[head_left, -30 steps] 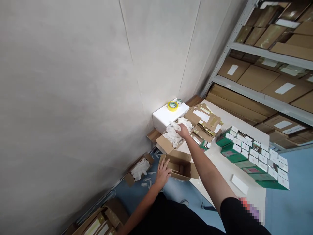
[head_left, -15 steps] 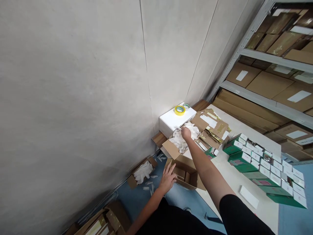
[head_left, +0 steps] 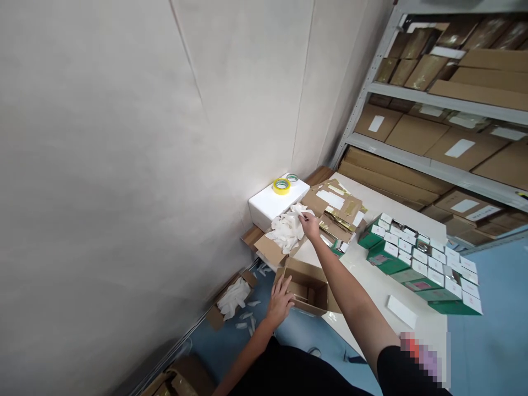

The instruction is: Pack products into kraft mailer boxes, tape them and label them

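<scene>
My right hand (head_left: 309, 224) is closed in a pinch on a white strip of packing paper at the edge of a crumpled white heap (head_left: 285, 232), which fills an open carton (head_left: 270, 250) on the table. My left hand (head_left: 280, 301) lies with fingers spread over the left rim of an open cardboard box (head_left: 315, 308) at the table's front edge. Inside, that box shows bare brown cardboard in the part I can see.
Yellow tape (head_left: 281, 186) sits on a white block (head_left: 264, 208) by the wall. Flattened cardboard (head_left: 350, 206) and rows of green-and-white boxes (head_left: 416, 261) cover parts of the table (head_left: 367, 297). Another carton of white paper (head_left: 214, 316) stands on the floor. Shelves (head_left: 412, 146) hold several cartons.
My right hand has drawn back slightly from the middle of the white heap to its right edge, lifting a strip. My left hand stays at the box rim. The camera view has shifted.
</scene>
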`<state>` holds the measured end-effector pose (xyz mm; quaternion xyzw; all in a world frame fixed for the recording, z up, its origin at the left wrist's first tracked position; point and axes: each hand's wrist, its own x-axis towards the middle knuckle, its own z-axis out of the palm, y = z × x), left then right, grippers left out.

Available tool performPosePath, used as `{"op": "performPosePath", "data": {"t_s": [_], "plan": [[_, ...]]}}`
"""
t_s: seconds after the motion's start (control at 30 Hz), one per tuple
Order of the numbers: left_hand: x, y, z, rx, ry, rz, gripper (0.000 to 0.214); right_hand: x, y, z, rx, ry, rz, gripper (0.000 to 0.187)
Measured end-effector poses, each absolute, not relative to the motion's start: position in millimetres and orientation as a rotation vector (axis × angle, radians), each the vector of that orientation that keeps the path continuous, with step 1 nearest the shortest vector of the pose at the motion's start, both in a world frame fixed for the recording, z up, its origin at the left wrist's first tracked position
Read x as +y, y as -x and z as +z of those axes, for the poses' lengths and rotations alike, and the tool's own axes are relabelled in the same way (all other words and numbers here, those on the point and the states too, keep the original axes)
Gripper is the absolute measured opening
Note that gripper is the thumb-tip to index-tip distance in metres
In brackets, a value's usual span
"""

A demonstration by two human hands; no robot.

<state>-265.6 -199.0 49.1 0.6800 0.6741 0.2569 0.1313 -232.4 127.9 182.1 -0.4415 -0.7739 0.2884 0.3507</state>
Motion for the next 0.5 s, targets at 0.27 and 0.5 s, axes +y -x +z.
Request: {"op": "performPosePath", "data": {"t_s": [0.27, 0.5], "plan": [[-165.6, 215.2, 61.7, 1.964, -2.037, 0.749, 0.012, 97.9, 121.7, 205.8, -1.785, 1.101, 0.731, 0.037], [-124.2, 159.1, 67.1, 1.875, -2.148, 0.801, 0.009, 34.7, -17.8, 194.7, -1.649, 1.243, 0.773, 0.036]]}}
